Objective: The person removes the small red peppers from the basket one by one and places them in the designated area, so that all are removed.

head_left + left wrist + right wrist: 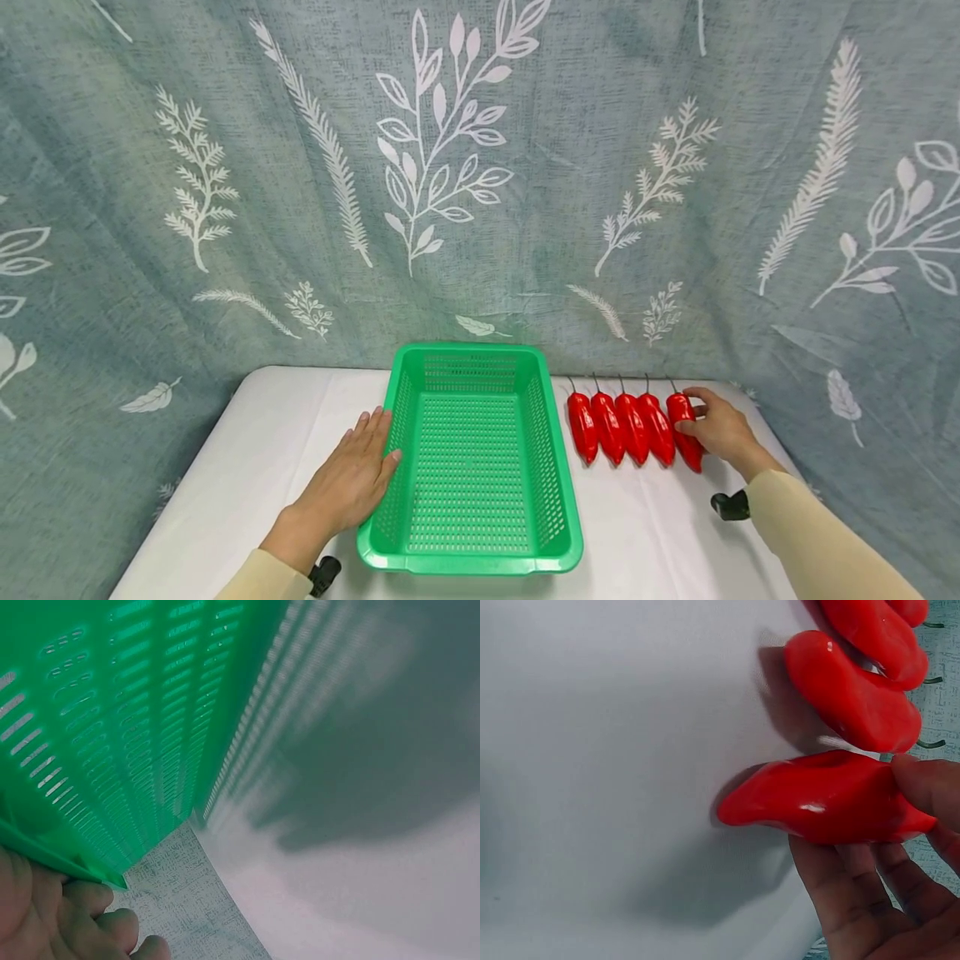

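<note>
My right hand [723,429] grips the rightmost red chili pepper [817,799], thumb on one side and fingers on the other. This pepper's tip points toward me, close over the white tabletop. To its left, several more red chili peppers [632,425] lie side by side in a row, dark stems toward the back. My left hand [348,471] rests on the left rim of a green plastic basket [566,508], fingers extended forward and thumb over the edge. In the left wrist view its fingertips [120,926] show just below the rim. Nothing lies in the basket.
The white-covered table [277,425] ends at the back against a hanging grey-green curtain [547,208] with white leaf prints. The curtain also flanks the table on both sides. The basket stands between my left hand and the row of peppers.
</note>
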